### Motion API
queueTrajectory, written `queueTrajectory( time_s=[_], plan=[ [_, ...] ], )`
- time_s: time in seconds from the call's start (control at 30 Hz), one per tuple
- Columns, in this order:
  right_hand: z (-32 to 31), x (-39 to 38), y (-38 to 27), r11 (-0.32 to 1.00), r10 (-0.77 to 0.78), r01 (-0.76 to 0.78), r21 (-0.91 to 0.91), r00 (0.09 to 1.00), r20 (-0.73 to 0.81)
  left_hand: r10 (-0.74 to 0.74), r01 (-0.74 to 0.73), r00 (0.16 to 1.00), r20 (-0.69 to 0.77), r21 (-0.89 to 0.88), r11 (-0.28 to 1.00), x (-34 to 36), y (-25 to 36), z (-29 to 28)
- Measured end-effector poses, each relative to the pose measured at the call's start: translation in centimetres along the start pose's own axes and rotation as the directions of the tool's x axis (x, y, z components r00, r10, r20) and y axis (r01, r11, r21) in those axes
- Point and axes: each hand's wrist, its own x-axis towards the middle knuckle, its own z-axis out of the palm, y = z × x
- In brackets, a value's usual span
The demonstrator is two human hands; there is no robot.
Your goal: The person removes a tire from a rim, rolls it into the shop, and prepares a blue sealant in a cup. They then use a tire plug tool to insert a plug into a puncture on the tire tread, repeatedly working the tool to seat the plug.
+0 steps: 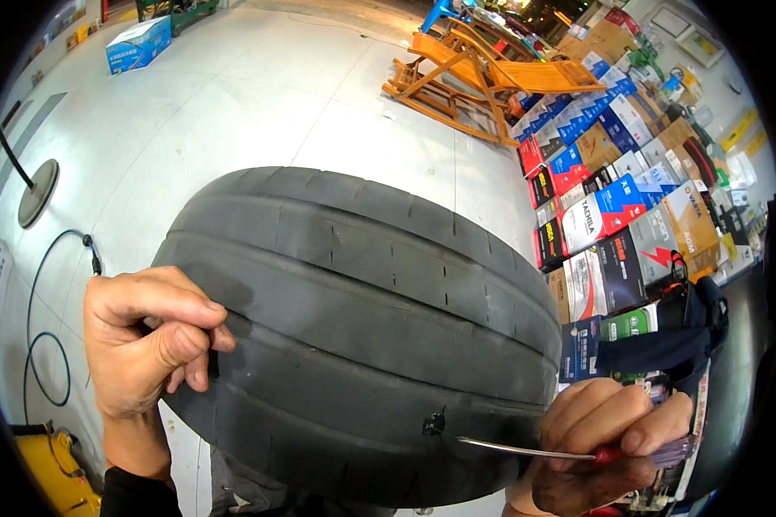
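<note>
A large black tyre (362, 284) stands in front of me, its grooved tread facing up toward me. My right hand (612, 426), at the tyre's lower right, is closed around the red and clear handle of a screwdriver (526, 451). The thin metal shaft looks slightly curved and points left over the tread. Close to its tip, a small black lump (434, 423) sticks up from the tread; whether the tip touches it I cannot tell. By the tyre's left side my left hand (155, 332) is closed, thumb near the curled fingers; anything inside is hidden.
Stacked boxes (612, 211) line the right side, with a wooden rocking chair (483, 73) beyond the tyre. A blue-and-white box (140, 45) sits far left. On the left floor are a round-based stand (39, 194), a dark hose (30, 336) and a yellow object (52, 470).
</note>
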Motion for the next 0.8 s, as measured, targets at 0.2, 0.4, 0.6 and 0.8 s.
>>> queueTrajectory(
  time_s=[0.2, 0.4, 0.6, 0.8],
  plan=[
    [2.8, -0.9, 0.1, 0.965, 0.133, -0.201, -0.169, 0.928, -0.347, 0.033, -0.034, 0.999, 0.012, 0.078, 0.996, -0.2, 0.1, 0.1],
    [3.0, -0.8, 0.3, 0.953, 0.150, -0.230, -0.196, 0.923, -0.354, 0.018, -0.019, 1.000, 0.020, 0.058, 0.998, 0.0, 0.2, 0.6],
    [2.9, -0.7, 0.5, 0.972, 0.089, -0.151, -0.181, 0.946, -0.310, 0.019, -0.019, 1.000, 0.015, 0.055, 0.998, 0.0, 0.4, 0.5],
    [2.5, -0.7, 0.7, 0.965, 0.029, -0.122, -0.233, 0.929, -0.369, -0.003, 0.003, 1.000, 0.007, 0.069, 0.998, 0.0, 0.4, 0.6]
  ],
)
